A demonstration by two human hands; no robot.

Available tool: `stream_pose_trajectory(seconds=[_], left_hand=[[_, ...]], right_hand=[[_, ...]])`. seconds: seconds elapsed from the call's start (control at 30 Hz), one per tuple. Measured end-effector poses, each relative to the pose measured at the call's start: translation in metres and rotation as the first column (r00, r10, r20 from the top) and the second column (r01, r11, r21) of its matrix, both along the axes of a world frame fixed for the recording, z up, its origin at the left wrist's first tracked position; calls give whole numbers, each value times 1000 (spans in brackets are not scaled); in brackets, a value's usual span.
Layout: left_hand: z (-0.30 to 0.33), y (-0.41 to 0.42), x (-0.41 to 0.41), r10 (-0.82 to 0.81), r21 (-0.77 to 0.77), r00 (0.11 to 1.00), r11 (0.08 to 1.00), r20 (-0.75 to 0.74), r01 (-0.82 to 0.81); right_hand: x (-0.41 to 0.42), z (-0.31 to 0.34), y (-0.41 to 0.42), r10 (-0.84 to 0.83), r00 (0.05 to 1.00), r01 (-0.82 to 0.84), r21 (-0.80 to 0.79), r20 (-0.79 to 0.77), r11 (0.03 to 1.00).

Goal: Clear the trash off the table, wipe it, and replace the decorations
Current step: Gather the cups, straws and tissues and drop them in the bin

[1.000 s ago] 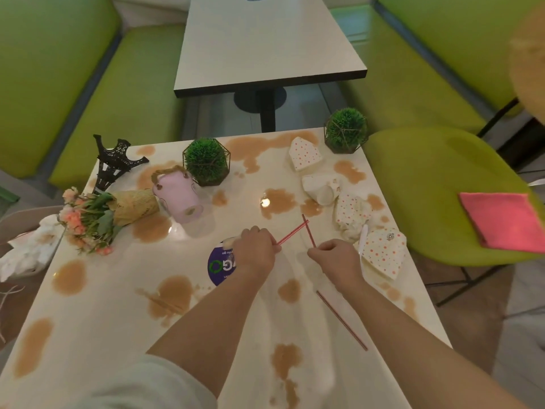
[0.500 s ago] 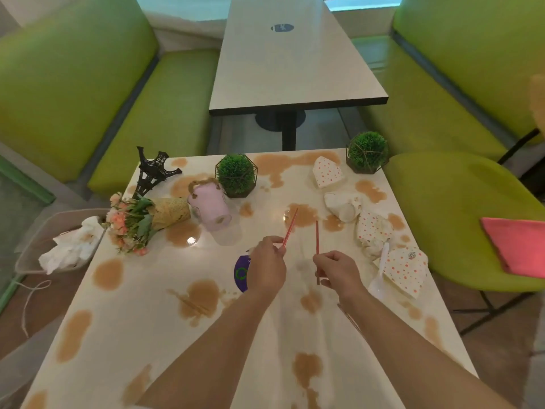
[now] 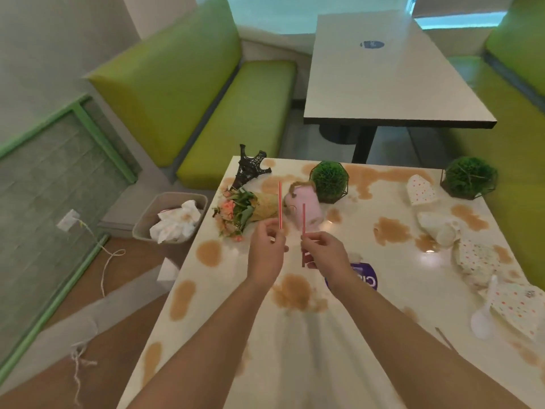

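Now left hand (image 3: 267, 249) pinches a thin red plastic straw (image 3: 280, 205), upright, mid-frame. Right hand (image 3: 323, 250) pinches another red straw (image 3: 303, 219), above stained cream surface (image 3: 295, 364).

1 head-worn camera looks forward and down, close over the stained table (image 3: 265, 335).

Both forearms were bare from the elbows down, with no sleeves, and the left hand (image 3: 267, 250) and right hand (image 3: 323, 250) wore nothing.
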State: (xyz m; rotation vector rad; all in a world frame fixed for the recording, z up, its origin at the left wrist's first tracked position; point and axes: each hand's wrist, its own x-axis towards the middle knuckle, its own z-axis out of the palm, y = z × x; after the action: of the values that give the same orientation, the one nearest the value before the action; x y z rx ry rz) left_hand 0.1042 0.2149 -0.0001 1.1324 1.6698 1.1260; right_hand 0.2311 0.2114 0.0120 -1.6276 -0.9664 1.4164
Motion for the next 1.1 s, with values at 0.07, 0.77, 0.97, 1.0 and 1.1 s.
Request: stream_pose_trajectory(seconds=[0.07,0.77,0.97,1.0,1.1], left_hand=[[0,-1,-37,50,3,999,999,11,-50],[-48,62,-362,308,-200,921,912,-239,-357],[-61,92,-395,183,-261,933,927,-311,-269],[-65,95,-400,147,-272,932,931,-332,-244],[-72,99,-405,134,-235,907,941,-399,-243]], right_hand=[[-37,3,3,53,999,-53,14,1,998],[-313,-35,78,232,966,-228,-44,117,973],[-355,-47,118,254,954,-251,-38,157,967],[-362,-50,125,250,954,-249,-30,167,968],[-380,-54,143,222,960,-221,-26,171,975]])
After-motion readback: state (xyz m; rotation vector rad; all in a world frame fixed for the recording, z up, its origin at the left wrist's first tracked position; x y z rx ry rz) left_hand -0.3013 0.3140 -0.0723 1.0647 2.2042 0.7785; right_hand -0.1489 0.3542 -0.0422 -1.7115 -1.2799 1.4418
